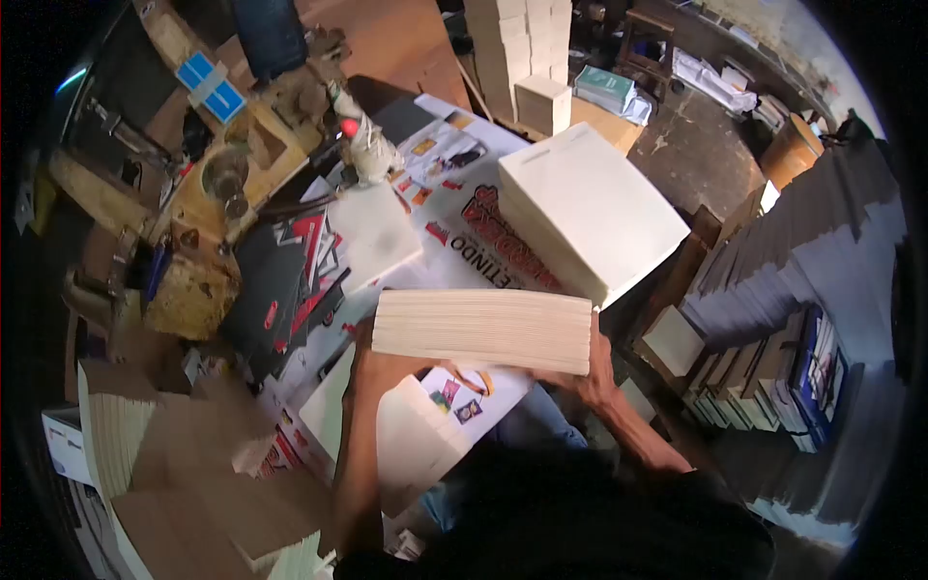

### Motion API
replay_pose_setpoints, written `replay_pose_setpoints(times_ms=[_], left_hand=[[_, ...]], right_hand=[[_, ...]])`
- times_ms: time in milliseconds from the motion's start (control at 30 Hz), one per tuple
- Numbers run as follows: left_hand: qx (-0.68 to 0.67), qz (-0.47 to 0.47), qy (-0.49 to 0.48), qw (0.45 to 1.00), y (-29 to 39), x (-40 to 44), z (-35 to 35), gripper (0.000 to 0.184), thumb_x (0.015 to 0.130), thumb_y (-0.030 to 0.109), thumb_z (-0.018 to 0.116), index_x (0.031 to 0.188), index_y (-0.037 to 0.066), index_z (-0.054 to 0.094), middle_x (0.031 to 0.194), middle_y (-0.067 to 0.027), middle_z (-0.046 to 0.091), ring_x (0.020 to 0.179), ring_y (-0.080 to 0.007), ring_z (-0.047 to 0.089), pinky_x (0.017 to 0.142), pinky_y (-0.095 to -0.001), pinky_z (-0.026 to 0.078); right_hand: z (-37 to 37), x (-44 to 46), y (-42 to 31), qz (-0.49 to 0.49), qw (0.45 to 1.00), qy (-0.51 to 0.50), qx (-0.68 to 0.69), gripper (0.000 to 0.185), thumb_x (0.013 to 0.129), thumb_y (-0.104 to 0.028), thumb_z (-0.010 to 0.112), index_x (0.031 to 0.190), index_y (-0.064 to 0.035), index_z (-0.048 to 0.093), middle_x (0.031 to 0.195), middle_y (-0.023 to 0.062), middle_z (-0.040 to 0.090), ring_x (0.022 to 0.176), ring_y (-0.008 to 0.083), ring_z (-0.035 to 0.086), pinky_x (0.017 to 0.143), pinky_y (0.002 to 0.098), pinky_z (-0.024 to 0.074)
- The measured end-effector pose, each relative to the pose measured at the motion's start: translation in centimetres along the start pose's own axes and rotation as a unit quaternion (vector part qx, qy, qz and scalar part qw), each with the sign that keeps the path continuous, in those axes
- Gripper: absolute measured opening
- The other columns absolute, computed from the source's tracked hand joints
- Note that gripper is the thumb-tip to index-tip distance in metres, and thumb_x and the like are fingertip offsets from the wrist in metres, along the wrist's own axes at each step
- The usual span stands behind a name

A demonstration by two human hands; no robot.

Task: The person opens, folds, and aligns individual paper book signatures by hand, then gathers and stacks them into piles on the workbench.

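A thick stack of cream paper sections is held up level in front of me, its layered edge facing the camera. My left hand grips its left end and my right hand its right end. Some fingers are hidden beneath or behind the stack. Beyond it, a tall white paper block stands on the printed sheet that covers the table. Below the stack, nearer my body, lies a cream sheet or pile.
On the left stands a worn yellow machine. Dark and red printed sheets and a white pad lie beside it. Brown-covered stacks are at lower left. Books and grey piles stand right; pale blocks rise behind.
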State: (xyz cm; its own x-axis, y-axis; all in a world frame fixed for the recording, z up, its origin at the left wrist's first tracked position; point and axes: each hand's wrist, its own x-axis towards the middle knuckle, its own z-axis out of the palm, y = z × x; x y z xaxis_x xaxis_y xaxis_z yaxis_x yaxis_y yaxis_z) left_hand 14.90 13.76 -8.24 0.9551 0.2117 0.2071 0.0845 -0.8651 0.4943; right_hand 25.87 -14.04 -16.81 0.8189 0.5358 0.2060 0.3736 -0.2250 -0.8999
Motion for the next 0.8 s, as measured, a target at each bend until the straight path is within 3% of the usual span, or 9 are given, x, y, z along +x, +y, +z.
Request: replay_pose_setpoints(times_ms=[100,233,300,367,433,567,667,733,800], left_hand=[[-0.026,0.021,-0.026,0.999,2.2,0.5,-1.8,0.059,0.062,0.019,0.094,0.108,-0.001,0.065,0.102,-0.0112,0.073,0.095,-0.0238,0.072,0.087,-0.0347,0.056],[-0.192,0.059,0.033,0.979,6.9,3.0,-4.2,0.063,0.06,0.021,0.096,0.109,-0.003,0.065,0.101,-0.0121,0.073,0.094,-0.0206,0.072,0.084,-0.0339,0.057],[-0.292,0.079,0.085,0.949,9.2,5.3,-4.4,0.067,0.059,0.024,0.097,0.11,-0.007,0.065,0.1,-0.0159,0.074,0.09,-0.0191,0.073,0.078,-0.0327,0.059],[-0.362,0.003,0.081,0.929,12.8,8.9,-5.1,0.062,0.061,0.024,0.096,0.107,-0.007,0.067,0.098,-0.0175,0.074,0.082,-0.0191,0.073,0.076,-0.0318,0.058],[-0.352,0.001,0.053,0.935,15.5,11.7,-5.8,0.057,0.067,0.029,0.093,0.105,-0.007,0.07,0.094,-0.0163,0.074,0.077,-0.018,0.072,0.073,-0.0309,0.058],[-0.329,-0.033,0.034,0.943,14.0,16.4,-2.4,0.07,0.068,0.048,0.087,0.108,-0.007,0.071,0.096,-0.0145,0.075,0.069,-0.0161,0.071,0.071,-0.0282,0.057],[-0.289,-0.061,0.021,0.955,11.4,17.8,1.6,0.08,0.065,0.057,0.086,0.108,-0.009,0.071,0.1,-0.0164,0.074,0.085,-0.0218,0.072,0.083,-0.0321,0.054],[-0.243,-0.095,0.024,0.965,11.5,17.2,1.7,0.085,0.064,0.062,0.084,0.108,-0.009,0.071,0.103,-0.0187,0.074,0.097,-0.0261,0.071,0.09,-0.0343,0.052],[-0.185,-0.14,0.02,0.973,11.9,17.0,1.2,0.089,0.063,0.068,0.08,0.106,-0.01,0.072,0.103,-0.0209,0.073,0.099,-0.0293,0.07,0.092,-0.036,0.051]], right_hand=[[-2.5,-0.4,-3.6,-0.045,0.998,0.019,-0.04,0.088,0.064,-0.038,0.094,0.122,0.0012,0.04,0.111,0.0236,0.068,0.099,0.0326,0.071,0.086,0.0413,0.0577],[-8.1,0.0,-8.7,-0.189,0.974,0.108,-0.069,0.072,0.064,-0.035,0.095,0.114,0.0038,0.06,0.101,0.0163,0.073,0.095,0.0259,0.072,0.082,0.0364,0.0589],[-11.4,1.5,-10.5,-0.034,0.989,0.144,0.016,0.066,0.066,-0.032,0.094,0.113,0.0021,0.065,0.103,0.0135,0.072,0.093,0.023,0.071,0.083,0.037,0.057],[-15.4,4.9,-10.7,0.038,0.986,0.156,-0.032,0.058,0.076,-0.034,0.086,0.114,0.0039,0.064,0.097,0.0111,0.072,0.085,0.0194,0.07,0.077,0.0326,0.0561],[-18.4,8.4,-12.1,0.051,0.986,0.145,-0.071,0.069,0.079,-0.054,0.078,0.114,0.0045,0.067,0.085,0.0148,0.073,0.067,0.0244,0.072,0.067,0.0348,0.0595],[-23.7,15.2,-7.5,0.133,0.949,0.154,-0.241,0.09,0.074,-0.072,0.072,0.117,0.0062,0.065,0.1,0.0161,0.07,0.087,0.0189,0.067,0.077,0.0305,0.0519],[-22.2,17.4,-4.5,0.13,0.961,-0.029,-0.24,0.111,0.066,-0.089,0.06,0.121,0.0072,0.064,0.109,0.0237,0.069,0.103,0.0309,0.067,0.09,0.0397,0.0511],[-22.1,18.2,-3.9,0.185,0.953,-0.004,-0.242,0.113,0.063,-0.09,0.061,0.12,0.0072,0.065,0.109,0.0244,0.069,0.101,0.0331,0.068,0.091,0.0412,0.051],[-21.9,18.1,-5.8,0.165,0.96,-0.085,-0.208,0.115,0.058,-0.091,0.064,0.118,0.0078,0.066,0.107,0.024,0.07,0.099,0.0345,0.069,0.092,0.042,0.051]])
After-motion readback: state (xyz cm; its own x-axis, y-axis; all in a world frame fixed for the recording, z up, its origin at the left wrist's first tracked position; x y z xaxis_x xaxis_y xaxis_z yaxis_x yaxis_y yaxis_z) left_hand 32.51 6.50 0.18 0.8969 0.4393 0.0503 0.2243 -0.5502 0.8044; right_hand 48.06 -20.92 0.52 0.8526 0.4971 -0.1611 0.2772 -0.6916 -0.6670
